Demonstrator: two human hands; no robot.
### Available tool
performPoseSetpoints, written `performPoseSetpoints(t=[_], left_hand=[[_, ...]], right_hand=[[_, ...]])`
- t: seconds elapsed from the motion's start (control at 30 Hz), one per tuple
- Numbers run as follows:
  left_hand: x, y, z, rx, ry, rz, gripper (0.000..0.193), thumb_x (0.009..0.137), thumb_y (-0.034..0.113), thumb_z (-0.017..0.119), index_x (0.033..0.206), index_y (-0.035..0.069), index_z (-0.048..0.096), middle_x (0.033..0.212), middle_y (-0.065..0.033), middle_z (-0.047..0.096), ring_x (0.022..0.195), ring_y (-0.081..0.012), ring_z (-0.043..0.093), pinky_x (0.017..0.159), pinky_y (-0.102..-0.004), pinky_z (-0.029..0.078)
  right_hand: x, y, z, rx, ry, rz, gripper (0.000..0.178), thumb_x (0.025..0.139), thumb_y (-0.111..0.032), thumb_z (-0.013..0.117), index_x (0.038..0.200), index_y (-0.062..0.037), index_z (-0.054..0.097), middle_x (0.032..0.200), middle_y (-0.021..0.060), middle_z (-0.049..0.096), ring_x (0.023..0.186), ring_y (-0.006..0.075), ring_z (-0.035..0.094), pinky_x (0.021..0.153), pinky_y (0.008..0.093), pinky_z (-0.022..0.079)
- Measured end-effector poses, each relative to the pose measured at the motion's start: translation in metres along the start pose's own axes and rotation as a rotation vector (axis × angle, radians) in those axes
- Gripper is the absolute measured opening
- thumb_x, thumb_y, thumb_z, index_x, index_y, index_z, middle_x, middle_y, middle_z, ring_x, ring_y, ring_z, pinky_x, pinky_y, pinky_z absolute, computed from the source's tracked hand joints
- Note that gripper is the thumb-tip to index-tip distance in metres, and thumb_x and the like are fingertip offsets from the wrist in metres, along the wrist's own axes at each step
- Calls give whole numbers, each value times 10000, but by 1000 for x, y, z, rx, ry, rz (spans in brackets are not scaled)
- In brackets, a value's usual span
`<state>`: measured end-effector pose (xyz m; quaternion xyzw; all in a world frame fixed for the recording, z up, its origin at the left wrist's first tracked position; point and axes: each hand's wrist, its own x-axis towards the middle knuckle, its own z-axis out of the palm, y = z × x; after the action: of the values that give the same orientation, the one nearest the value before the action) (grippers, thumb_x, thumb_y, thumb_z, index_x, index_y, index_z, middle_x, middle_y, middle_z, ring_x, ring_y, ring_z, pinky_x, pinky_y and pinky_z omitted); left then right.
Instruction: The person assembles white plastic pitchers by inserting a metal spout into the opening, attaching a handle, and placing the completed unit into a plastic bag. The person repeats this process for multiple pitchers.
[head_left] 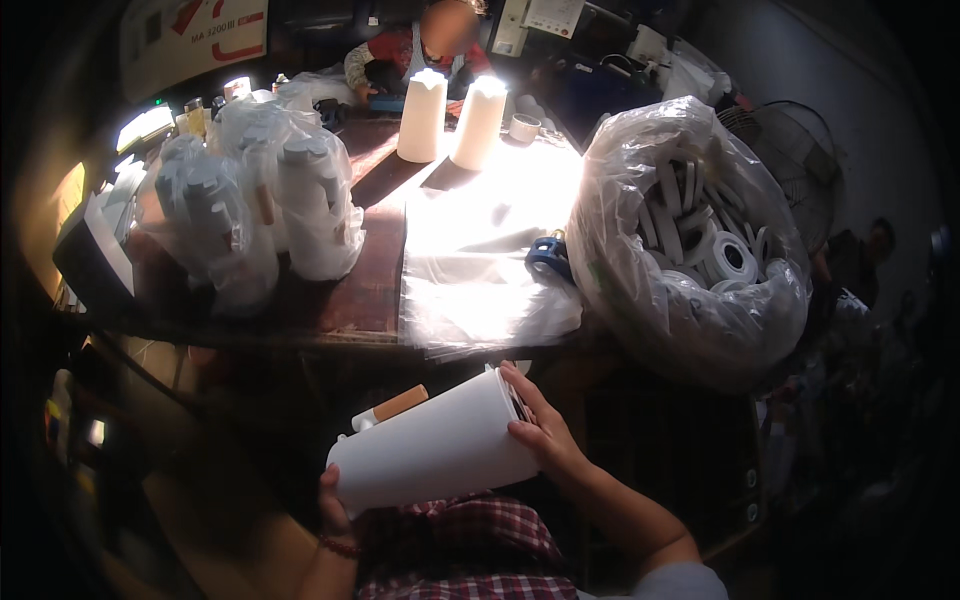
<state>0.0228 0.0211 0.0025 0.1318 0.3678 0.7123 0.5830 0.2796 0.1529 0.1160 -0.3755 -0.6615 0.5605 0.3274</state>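
Across my lap lies a white tapered jug (430, 447) with a wood-coloured handle (401, 402), held tilted between both hands. My left hand (333, 497) grips its narrower end, the thumb showing on the near side and the other fingers hidden behind. At the wide end, my right hand (540, 425) is closed round the rim, its fingers over the end face. What lies inside that end is mostly hidden from here. Two more white jugs (423, 120) (478, 125) stand upright on the table beyond.
A large clear plastic bag (600, 240) of white rings and round parts (729, 262) stands at the right. Bagged jugs (318, 200) crowd the table's left. Flat plastic bags (480, 300) and a blue tape dispenser (549, 257) lie mid-table. Another person (395, 50) sits at the far side.
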Motion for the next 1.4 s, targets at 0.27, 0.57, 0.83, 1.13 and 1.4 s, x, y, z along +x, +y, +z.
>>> performPoseSetpoints(t=[0.27, 0.57, 0.83, 1.13, 1.4], left_hand=[[1, -3, -1, -113, 43, -88, 567, 899, 486, 481, 1193, 4, 533, 1083, -124, 613, 989, -245, 594, 844, -378, 505], [-7, 0, 19, -301, 12, -225, 493, 921, 439, 481, 1125, -1, 572, 1007, -114, 641, 889, -238, 625, 779, -366, 537], [-10, 12, 30, -187, -164, -245, 574, 900, 473, 461, 1184, -22, 522, 1061, -147, 612, 945, -258, 615, 787, -383, 540], [-19, 39, 50, 162, -126, 141, 800, 818, 535, 531, 1415, 45, 326, 1275, -140, 488, 1135, -279, 519, 941, -428, 459], [-7, 63, 59, 59, -149, -9, 753, 827, 468, 567, 1381, 3, 359, 1269, -164, 508, 1139, -285, 534, 968, -423, 452]], right_hand=[[-9, 4, -2, 66, -49, -172, 776, 810, -398, 642, 1434, -42, 349, 1537, 212, 215, 1429, 350, 200, 1142, 469, 186], [-7, -10, -18, -22, -127, -371, 750, 765, -338, 668, 1397, -24, 413, 1515, 222, 271, 1435, 365, 189, 1147, 485, 165], [-12, -1, -16, -187, -121, -527, 808, 808, -470, 603, 1448, -48, 348, 1540, 233, 194, 1443, 396, 127, 1139, 517, 151], [-17, 14, -5, 241, 95, -5, 660, 965, -389, 454, 1480, -39, 235, 1551, 183, 194, 1433, 305, 204, 1159, 434, 195], [-21, 4, -13, 65, -55, -515, 1067, 777, -758, 502, 1523, -108, 104, 1572, 198, -60, 1454, 356, 61, 1129, 555, 176]])
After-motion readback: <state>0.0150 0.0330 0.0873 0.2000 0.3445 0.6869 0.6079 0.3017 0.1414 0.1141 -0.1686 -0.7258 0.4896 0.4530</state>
